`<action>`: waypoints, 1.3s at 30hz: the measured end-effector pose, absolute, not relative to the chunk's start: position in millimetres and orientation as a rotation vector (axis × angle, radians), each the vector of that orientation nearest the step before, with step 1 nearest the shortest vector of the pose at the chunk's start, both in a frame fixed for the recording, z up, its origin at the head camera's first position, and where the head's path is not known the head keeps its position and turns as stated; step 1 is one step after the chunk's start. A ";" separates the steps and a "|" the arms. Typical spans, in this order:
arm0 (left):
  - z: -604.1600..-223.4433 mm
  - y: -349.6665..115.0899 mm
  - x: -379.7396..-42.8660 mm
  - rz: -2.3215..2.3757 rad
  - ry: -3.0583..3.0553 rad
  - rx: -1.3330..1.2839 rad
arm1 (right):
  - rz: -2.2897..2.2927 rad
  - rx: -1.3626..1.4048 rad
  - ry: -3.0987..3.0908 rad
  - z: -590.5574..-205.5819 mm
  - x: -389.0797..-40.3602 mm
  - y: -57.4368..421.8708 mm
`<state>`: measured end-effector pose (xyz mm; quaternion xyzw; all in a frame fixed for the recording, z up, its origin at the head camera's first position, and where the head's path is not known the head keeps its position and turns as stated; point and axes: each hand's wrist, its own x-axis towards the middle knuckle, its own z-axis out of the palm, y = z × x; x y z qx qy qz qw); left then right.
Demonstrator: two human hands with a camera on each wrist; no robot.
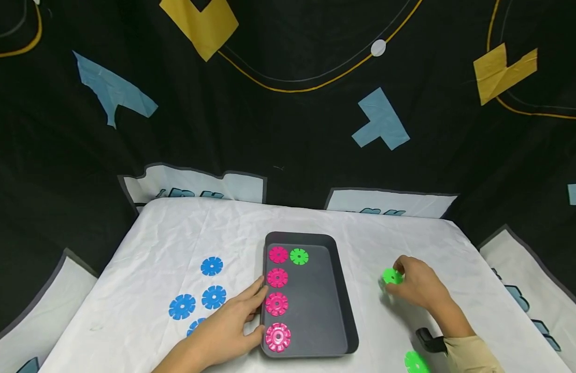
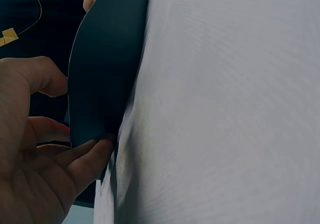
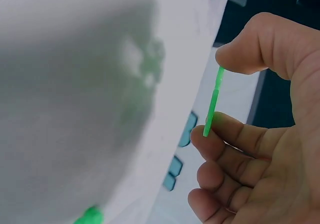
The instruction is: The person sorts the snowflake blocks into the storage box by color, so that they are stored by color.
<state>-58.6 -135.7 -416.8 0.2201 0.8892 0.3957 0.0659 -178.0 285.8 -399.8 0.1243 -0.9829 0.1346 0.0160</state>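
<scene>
A dark grey rectangular tray (image 1: 316,300) lies on the white cloth. Down its left side runs a column of several pink notched discs (image 1: 277,304), with one green notched disc (image 1: 299,256) beside the top one. My left hand (image 1: 229,324) holds the tray's left side; in the left wrist view its fingers and thumb sit along the wall (image 2: 107,59) and rim. To the right of the tray, my right hand (image 1: 418,282) pinches another green notched disc (image 1: 391,276) between thumb and fingertips. The right wrist view shows that disc (image 3: 213,104) edge-on, raised over the cloth.
Several blue notched discs (image 1: 214,297) lie left of the tray, one partly hidden by my left hand. A further green disc (image 1: 416,362) rests near my right sleeve (image 1: 472,355). Behind the table hangs a black cloth (image 1: 288,140) with blue and yellow shapes.
</scene>
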 end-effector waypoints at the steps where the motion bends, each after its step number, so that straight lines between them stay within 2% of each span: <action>1: -416.8 -135.6 -58.6 1.194 2.681 0.661 | 0.417 0.397 -3.048 -397.8 -177.9 283.4; 24: -418.5 -135.8 -58.6 1.157 2.725 0.664 | 0.351 0.595 -2.882 -365.9 -174.4 238.0; 39: -418.9 -136.1 -58.7 1.148 2.723 0.649 | 0.370 0.768 -2.834 -350.9 -176.3 178.9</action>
